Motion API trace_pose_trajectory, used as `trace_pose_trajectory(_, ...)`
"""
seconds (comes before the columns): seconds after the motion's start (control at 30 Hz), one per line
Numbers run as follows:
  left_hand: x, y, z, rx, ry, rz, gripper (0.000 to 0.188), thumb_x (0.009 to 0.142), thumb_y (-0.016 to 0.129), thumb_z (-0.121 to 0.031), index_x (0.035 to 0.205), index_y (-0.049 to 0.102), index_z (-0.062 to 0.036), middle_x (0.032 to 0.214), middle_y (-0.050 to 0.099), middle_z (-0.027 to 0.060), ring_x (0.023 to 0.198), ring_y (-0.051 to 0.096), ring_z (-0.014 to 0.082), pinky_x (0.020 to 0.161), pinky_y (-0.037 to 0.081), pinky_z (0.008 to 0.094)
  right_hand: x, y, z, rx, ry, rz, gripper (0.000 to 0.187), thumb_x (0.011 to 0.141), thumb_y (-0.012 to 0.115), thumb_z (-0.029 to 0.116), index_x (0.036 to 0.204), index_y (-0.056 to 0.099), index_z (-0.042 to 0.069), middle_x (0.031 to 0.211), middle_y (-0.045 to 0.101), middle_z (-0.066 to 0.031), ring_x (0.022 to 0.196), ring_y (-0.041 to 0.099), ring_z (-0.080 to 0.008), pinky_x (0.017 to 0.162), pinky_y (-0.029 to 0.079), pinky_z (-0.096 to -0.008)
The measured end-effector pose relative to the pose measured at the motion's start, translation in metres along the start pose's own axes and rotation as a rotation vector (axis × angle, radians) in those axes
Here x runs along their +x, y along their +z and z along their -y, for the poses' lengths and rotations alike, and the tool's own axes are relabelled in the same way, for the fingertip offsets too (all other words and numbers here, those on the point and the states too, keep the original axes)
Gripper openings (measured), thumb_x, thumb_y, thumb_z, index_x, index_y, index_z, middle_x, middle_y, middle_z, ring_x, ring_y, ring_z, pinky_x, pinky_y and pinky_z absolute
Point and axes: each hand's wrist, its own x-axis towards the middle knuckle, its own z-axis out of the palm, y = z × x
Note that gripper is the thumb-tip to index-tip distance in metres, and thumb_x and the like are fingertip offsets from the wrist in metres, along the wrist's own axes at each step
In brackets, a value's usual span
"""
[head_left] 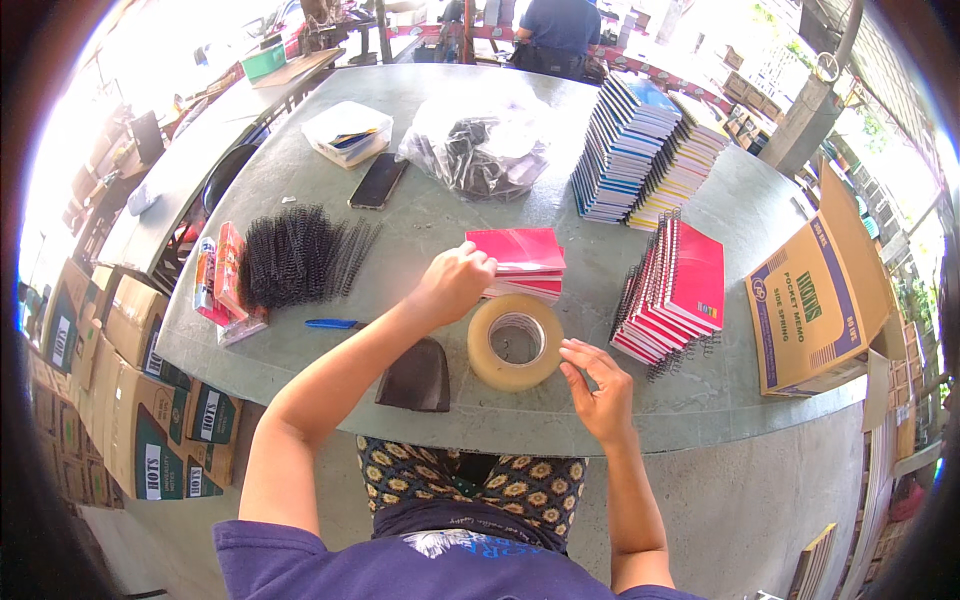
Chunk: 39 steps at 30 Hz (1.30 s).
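Red notebooks (522,254), spiral stack (672,285) apart | left grip (458,284) at edge, hold unclear | right grip (604,392) released near tape (513,378)

**Odds and Ends on Every Side**

Farther up the tabletop (420,215) than the left hand (457,285) lie a dark phone (378,182), a white container (345,128) and a clear plastic bag (480,150) with dark contents. Nearer than that hand, to its left, is a slim blue tool (336,324); a dark, round-topped block (415,375) lies closer to the table's near edge. Orange packets (228,270) sit well to its left, with cartons (155,430) stacked lower, beyond the edge.

Beyond the right hand (600,392) rise a blue-covered notebook stack (618,150) and, just beside it, a yellow-edged stack (680,165). Well to its right stands an open cardboard box (815,300). Far beyond both hands is another person (560,35) in dark blue.
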Motion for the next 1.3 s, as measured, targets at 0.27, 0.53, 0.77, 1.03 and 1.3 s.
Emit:
trace_pose_trajectory(0.27, -0.034, -0.024, -0.062, -1.050, -0.291, -0.310, 0.029, 0.078, 0.056, 0.012, 0.103, 0.064, 0.0003, 0.081, 0.066, 0.0054, 0.079, 0.057, 0.0085, 0.074, 0.049, 0.0267, 0.045, 0.026, -0.003, 1.054, 0.358, -0.318, 0.025, 0.087, 0.065, 0.014, 0.106, 0.063, -0.001, 0.099, 0.068, -0.0070, 0.092, 0.063, -0.0148, 0.086, 0.047, -0.0283)
trace_pose_trajectory(0.53, -0.107, -0.011, 0.081, -0.229, -0.757, -0.203, 0.016, 0.086, 0.061, -0.015, 0.089, 0.064, -0.0002, 0.085, 0.067, 0.0142, 0.080, 0.066, 0.0270, 0.071, 0.052, 0.0367, 0.091, -0.034, 0.055, 0.035, 0.288, 0.229, 0.022, 0.081, 0.069, 0.020, 0.095, 0.065, 0.005, 0.081, 0.069, -0.0086, 0.068, 0.064, -0.0138, 0.062, 0.049, -0.0300)
trace_pose_trajectory(0.77, -0.126, 0.021, 0.097, 0.129, -0.844, -0.030, 0.029, 0.089, 0.057, -0.030, 0.086, 0.057, -0.0016, 0.076, 0.065, 0.0202, 0.072, 0.066, 0.0358, 0.063, 0.053, 0.0444, 0.067, 0.038, 0.034, -0.402, 0.066, 0.450, 0.015, 0.083, 0.062, 0.024, 0.094, 0.065, 0.014, 0.079, 0.066, -0.0132, 0.074, 0.064, -0.0330, 0.064, 0.049, -0.0433)
trace_pose_trajectory(1.03, -0.104, -0.042, 0.079, -0.003, -0.781, -0.391, 0.016, 0.085, 0.065, -0.020, 0.087, 0.058, -0.0052, 0.067, 0.064, 0.0113, 0.063, 0.065, 0.0269, 0.057, 0.049, 0.0358, 0.083, 0.039, 0.033, -0.401, 0.122, 0.483, 0.019, 0.086, 0.059, 0.026, 0.101, 0.064, 0.016, 0.081, 0.067, -0.0112, 0.074, 0.065, -0.0309, 0.064, 0.050, -0.0409)
trace_pose_trajectory(1.3, -0.089, -0.104, 0.047, -1.124, -0.669, -0.318, 0.036, 0.087, 0.051, -0.001, 0.123, 0.054, -0.0066, 0.079, 0.059, 0.0033, 0.070, 0.059, 0.0126, 0.069, 0.051, 0.0288, 0.080, 0.043, 0.041, -0.177, 0.046, 0.348, 0.016, 0.088, 0.056, 0.025, 0.097, 0.063, 0.013, 0.085, 0.068, -0.0076, 0.076, 0.065, -0.0290, 0.065, 0.050, -0.0399)
